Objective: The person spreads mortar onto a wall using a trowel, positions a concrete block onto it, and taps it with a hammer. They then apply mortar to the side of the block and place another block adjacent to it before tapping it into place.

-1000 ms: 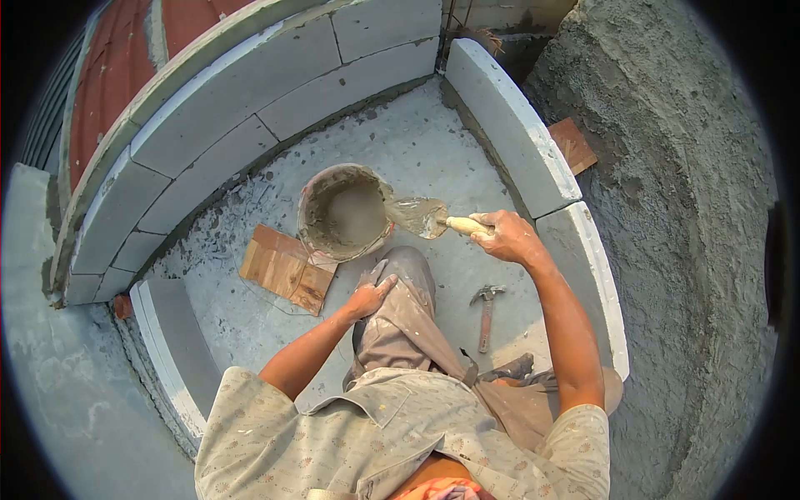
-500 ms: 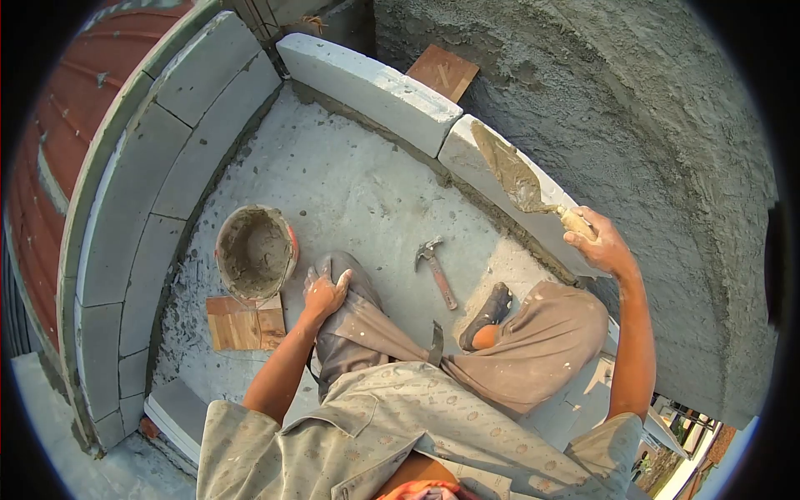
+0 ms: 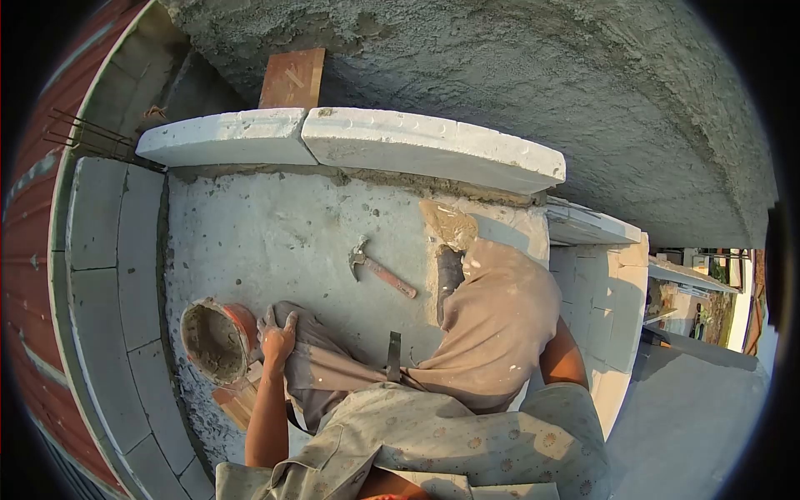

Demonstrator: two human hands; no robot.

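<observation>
My left hand [image 3: 277, 335] rests on my left knee with its fingers apart and holds nothing, close beside a bucket of mortar [image 3: 218, 340]. My right forearm passes behind my bent right knee, which hides my right hand. Past that knee shows the mortar-coated blade of a trowel [image 3: 448, 223], its handle hidden. A claw hammer [image 3: 385, 273] lies on the grey floor [image 3: 275, 225] in front of me. Two white blocks [image 3: 225, 137] [image 3: 433, 146] stand end to end along the mortar line beyond it.
On the left is a curved low wall of grey blocks [image 3: 96, 212]. Rough plastered wall [image 3: 533, 67] rises behind the white blocks, with a brown board [image 3: 292, 79] beside them. A wooden piece [image 3: 237, 404] lies by the bucket. More blockwork [image 3: 596, 292] stands at the right.
The view has turned and shifted right. My right hand has gone down from above the white block to behind my knee, and the trowel is now lower. My left hand stays on my knee.
</observation>
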